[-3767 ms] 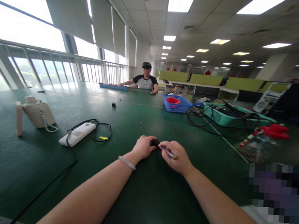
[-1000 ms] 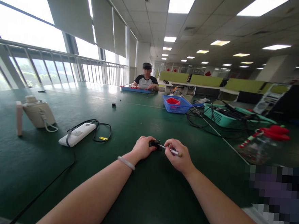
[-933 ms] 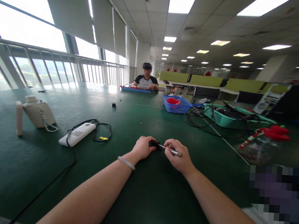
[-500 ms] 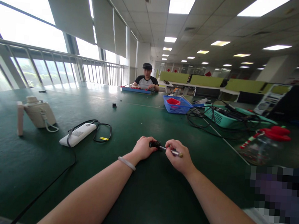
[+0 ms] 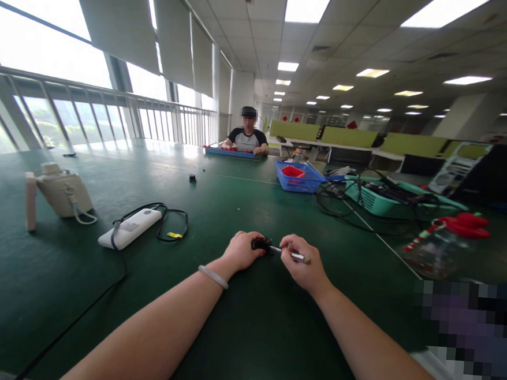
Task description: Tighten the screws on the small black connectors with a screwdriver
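My left hand (image 5: 243, 250) is closed around a small black part (image 5: 260, 244) and keeps it low over the green table (image 5: 217, 210). What kind of part it is I cannot make out. In my right hand (image 5: 303, 262) is a screwdriver (image 5: 296, 255) with a thin metal shaft, lying almost level. Its tip points left and meets the black part; the exact contact point is too small to see. The fingers of my right hand pinch the handle, whose end sticks out to the right.
Left of my hands lie a white power bank (image 5: 130, 227) with a black cable and a beige bottle (image 5: 64, 191). To the right stand a blue basket (image 5: 299, 184), a teal basket (image 5: 368, 198) with cables and a red-lidded jar (image 5: 442, 249). A person (image 5: 247, 136) sits at the far end.
The whole view has shifted very slightly. Both hands keep their places, with the screwdriver tip still at the black part; its handle looks slightly turned.
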### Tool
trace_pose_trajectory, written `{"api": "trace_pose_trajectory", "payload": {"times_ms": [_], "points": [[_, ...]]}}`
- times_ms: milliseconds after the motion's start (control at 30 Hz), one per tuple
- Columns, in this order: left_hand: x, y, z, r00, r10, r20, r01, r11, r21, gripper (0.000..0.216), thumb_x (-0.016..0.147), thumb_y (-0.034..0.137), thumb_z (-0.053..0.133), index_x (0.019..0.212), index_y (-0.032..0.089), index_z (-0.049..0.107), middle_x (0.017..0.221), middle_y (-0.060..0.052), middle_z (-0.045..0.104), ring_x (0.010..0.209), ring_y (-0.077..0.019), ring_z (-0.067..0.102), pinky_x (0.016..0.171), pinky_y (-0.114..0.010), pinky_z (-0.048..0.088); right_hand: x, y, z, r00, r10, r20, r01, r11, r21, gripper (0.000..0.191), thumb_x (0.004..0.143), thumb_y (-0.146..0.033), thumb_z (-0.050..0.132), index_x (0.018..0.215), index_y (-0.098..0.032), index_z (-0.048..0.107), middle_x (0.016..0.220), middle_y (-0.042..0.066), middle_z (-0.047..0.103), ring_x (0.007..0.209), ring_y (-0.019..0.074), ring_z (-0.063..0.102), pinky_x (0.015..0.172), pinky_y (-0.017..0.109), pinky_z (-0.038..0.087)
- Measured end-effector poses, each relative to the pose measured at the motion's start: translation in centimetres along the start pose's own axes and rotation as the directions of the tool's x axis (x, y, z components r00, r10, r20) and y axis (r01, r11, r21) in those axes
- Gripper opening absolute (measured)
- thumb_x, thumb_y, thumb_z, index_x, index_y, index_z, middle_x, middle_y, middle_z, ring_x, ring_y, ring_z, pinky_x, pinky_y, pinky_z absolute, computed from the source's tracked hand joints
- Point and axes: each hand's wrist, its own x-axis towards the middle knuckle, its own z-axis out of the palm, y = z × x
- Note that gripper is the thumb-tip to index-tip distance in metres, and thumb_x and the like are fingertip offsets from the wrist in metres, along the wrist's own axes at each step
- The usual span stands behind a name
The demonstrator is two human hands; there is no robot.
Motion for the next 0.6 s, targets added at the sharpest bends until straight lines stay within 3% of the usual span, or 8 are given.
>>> {"api": "trace_pose_trajectory", "payload": {"times_ms": [600], "points": [[-0.02,-0.32,0.04,1.000,0.008,-0.011,-0.008,1.000,-0.001,0.041,0.073,0.033,0.073,0.113,0.027,0.068,0.107,-0.005,0.069,0.110,-0.0259,0.057,0.098,-0.036,0.044,0.10,0.52,0.09,0.997,0.077,-0.013,-0.076,0.995,0.060,0.007,0.083,-0.027,0.055,0.083,-0.023,0.060,0.059,-0.004,0.053,0.051,0.0137,0.050,0.051,0.025,0.038]]}}
